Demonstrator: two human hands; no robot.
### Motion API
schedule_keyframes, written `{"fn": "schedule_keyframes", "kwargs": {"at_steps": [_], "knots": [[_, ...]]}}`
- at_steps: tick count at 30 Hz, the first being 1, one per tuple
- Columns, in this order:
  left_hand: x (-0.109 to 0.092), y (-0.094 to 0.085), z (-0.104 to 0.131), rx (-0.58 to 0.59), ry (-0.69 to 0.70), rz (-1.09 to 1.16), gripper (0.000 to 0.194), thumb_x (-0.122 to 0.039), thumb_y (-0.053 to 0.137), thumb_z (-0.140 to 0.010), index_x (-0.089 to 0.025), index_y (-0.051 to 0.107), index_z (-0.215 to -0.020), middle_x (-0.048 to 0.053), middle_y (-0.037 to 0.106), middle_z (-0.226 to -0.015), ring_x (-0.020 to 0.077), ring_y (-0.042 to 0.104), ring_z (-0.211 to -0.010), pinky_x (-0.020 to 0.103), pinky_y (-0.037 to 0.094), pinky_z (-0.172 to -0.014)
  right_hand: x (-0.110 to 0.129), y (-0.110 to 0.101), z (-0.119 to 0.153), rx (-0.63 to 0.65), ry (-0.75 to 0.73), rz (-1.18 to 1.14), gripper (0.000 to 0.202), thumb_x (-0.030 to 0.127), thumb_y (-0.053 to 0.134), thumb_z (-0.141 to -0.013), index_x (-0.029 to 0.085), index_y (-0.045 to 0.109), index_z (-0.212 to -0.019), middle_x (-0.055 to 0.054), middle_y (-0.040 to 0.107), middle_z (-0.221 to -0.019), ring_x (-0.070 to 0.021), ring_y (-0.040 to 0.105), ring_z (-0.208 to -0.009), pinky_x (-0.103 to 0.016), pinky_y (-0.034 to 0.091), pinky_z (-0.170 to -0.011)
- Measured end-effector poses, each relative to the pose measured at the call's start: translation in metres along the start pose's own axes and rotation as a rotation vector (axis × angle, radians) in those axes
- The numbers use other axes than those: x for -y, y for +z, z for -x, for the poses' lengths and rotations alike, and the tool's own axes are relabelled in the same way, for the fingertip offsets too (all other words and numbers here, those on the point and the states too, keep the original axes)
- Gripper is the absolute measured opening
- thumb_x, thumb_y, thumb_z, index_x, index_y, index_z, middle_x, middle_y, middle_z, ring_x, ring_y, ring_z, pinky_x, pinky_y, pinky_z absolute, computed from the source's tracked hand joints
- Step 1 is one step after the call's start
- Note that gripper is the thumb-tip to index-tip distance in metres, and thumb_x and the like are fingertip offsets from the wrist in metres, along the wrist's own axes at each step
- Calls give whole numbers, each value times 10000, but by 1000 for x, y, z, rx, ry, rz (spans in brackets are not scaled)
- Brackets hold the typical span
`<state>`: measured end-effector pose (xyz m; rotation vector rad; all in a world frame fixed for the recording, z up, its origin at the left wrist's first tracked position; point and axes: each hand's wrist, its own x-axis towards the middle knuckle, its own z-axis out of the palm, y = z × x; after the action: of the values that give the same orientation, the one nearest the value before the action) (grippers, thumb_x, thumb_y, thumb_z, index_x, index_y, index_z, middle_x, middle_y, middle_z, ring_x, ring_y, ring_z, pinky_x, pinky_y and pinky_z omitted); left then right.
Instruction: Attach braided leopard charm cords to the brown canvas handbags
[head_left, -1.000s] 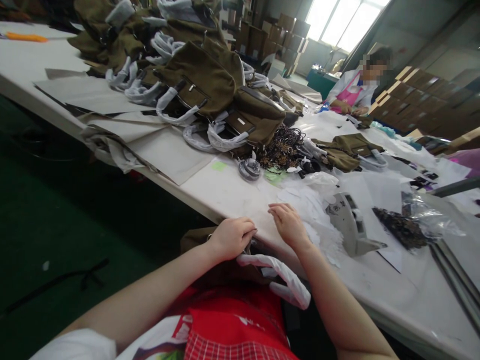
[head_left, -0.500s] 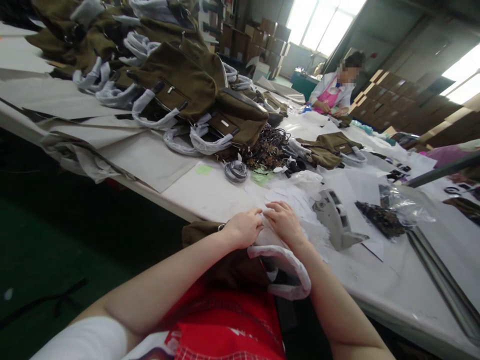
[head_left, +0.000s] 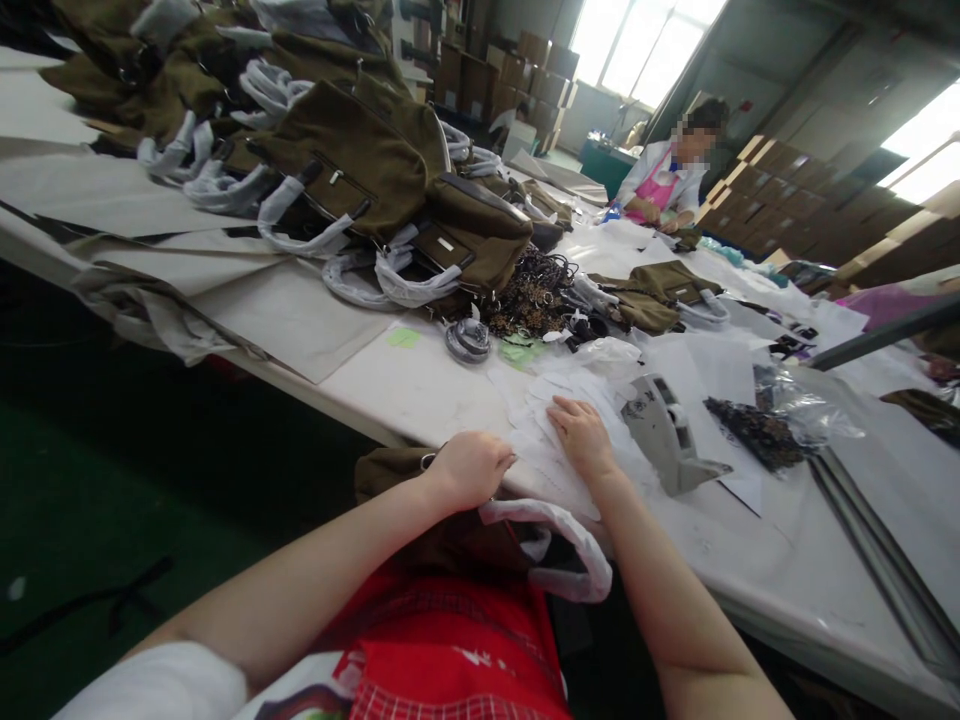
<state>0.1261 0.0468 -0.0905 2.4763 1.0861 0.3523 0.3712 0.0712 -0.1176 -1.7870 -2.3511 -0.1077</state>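
Observation:
My left hand [head_left: 471, 472] is curled closed at the table's edge, over the top of an olive-brown handbag [head_left: 390, 473]. Whatever its fingers grip is hidden. The bag hangs against my red apron, and its white-wrapped handle [head_left: 574, 530] loops out to the right below my hands. My right hand [head_left: 581, 438] rests on loose white paper slips [head_left: 536, 425], fingers stretched forward and nothing visible held in them. To its right stands a grey tape dispenser [head_left: 667, 435].
Olive handbags [head_left: 337, 160] with wrapped handles pile up on the left of the table. Beyond the slips lie a heap of dark cords and tags [head_left: 536, 295] and a coiled strap [head_left: 467, 340]. A plastic bag [head_left: 810, 410] and metal rails [head_left: 877, 540] lie right. A co-worker [head_left: 667, 175] works across the table.
My hands were close together over the bag's top and have come apart. The right one has shifted right onto the slips; the left has drawn slightly left and curled more.

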Motion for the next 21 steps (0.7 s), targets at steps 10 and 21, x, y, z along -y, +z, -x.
{"fn": "schedule_keyframes", "kwargs": {"at_steps": [10, 21], "knots": [[16, -14, 76, -235, -262, 608, 299, -324, 523, -917, -181, 748, -781, 46, 761, -820, 190, 685, -796, 270, 519, -760, 57, -51, 16, -233, 12, -173, 510, 90, 532, -807, 196, 598, -1302, -114, 555, -1402, -314, 516, -1248, -501, 392, -1089], [27, -21, 87, -150, -262, 800, 318, -373, 537, -919, -154, 745, -816, 29, 708, -681, 166, 662, -677, 254, 518, -685, 146, -58, 31, 128, -84, -297, 234, 295, 525, -953, 226, 715, -836, -44, 696, -781, -177, 633, -735, -267, 432, -683]]}}
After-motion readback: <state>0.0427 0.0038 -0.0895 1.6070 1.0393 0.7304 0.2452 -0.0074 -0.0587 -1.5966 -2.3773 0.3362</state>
